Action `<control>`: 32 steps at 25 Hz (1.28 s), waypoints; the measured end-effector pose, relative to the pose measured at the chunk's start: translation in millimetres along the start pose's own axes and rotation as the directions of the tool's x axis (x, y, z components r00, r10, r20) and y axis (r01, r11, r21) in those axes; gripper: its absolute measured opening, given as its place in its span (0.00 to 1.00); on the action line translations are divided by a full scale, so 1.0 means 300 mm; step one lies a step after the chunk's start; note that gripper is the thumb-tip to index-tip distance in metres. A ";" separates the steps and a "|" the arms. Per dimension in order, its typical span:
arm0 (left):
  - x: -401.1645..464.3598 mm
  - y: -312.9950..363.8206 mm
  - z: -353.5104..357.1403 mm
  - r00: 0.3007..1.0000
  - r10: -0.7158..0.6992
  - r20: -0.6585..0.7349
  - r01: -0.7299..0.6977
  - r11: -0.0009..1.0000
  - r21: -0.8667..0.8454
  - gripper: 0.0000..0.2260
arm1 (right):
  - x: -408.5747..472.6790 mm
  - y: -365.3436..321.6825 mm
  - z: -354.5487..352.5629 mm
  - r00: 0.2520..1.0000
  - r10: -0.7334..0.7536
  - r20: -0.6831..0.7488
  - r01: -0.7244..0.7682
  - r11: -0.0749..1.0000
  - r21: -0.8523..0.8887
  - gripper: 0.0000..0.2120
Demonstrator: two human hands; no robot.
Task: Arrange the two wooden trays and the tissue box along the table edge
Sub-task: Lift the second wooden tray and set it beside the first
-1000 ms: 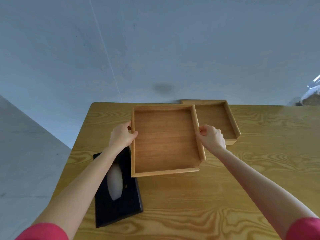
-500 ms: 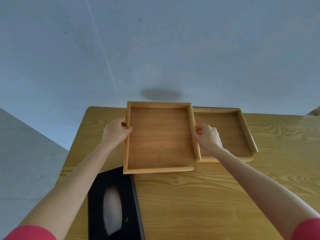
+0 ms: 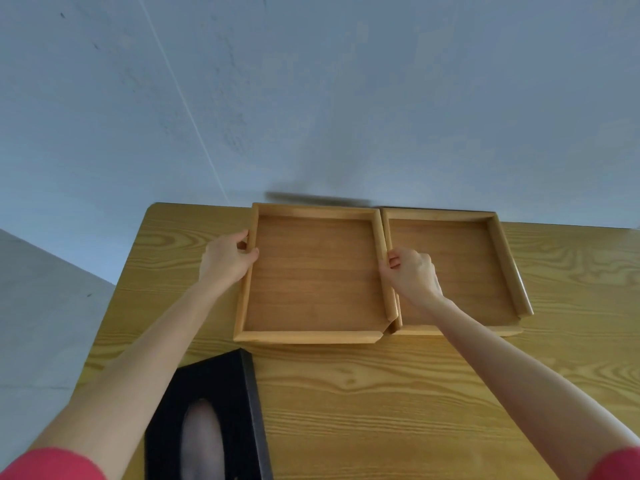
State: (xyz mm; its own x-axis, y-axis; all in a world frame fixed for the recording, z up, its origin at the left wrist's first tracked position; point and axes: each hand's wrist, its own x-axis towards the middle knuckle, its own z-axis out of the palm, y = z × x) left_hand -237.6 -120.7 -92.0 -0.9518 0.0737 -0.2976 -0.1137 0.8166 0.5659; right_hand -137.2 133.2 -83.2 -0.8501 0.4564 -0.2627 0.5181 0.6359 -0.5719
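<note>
Grey wall (image 3: 346,98) is seen behind the far side of the wooden counter (image 3: 415,393), which fills the lower frame. 2 wooden trays are set side by side along the counter's far edge, inner walls touching or just beside each other. Left tray (image 3: 311,271) is gripped on both side walls; right tray (image 3: 460,268) lies flat next to it, partly covered by the right forearm. Near corners of both trays are notched where they meet.

Black tissue box (image 3: 239,403) is placed near the counter's left edge, toward the person, apart from the trays and partly hidden under the left forearm; a pale tissue (image 3: 202,441) is seen in its oval slot.

Left hand (image 3: 227,261) is closed on the left tray's left wall, thumb inside, fingers outside. Right hand (image 3: 410,273) is closed on that tray's right wall, fingers curled over the rim. Red sleeves (image 3: 52,465) are visible at the bottom corners.
</note>
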 end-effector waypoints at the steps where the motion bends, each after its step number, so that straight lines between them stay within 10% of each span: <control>1: 0.007 -0.001 0.010 1.000 0.001 0.005 -0.001 1.000 0.006 0.24 | 0.007 0.003 0.001 1.000 -0.003 0.003 0.003 1.000 -0.001 0.12; 15: 0.015 0.021 0.080 0.998 0.041 0.050 -0.043 0.999 0.031 0.24 | 0.050 0.029 0.049 0.994 -0.103 -0.032 0.100 0.990 -0.095 0.10; 22: -0.201 0.039 0.172 0.862 0.287 0.417 -0.473 0.752 0.460 0.37 | -0.104 0.100 0.084 0.937 -0.340 0.077 0.343 0.863 -0.371 0.31; 32: -0.223 0.019 0.254 0.829 0.227 0.511 -0.492 0.732 0.472 0.35 | -0.141 0.171 0.073 0.906 -0.287 0.312 0.384 0.868 -0.314 0.52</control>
State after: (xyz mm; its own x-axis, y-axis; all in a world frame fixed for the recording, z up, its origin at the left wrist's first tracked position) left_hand -152.7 -77.4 -127.5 -0.6692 0.5392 -0.5113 0.5189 0.8316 0.1977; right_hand -76.8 133.1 -118.4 -0.9482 0.0365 -0.3157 0.1531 0.9230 -0.3530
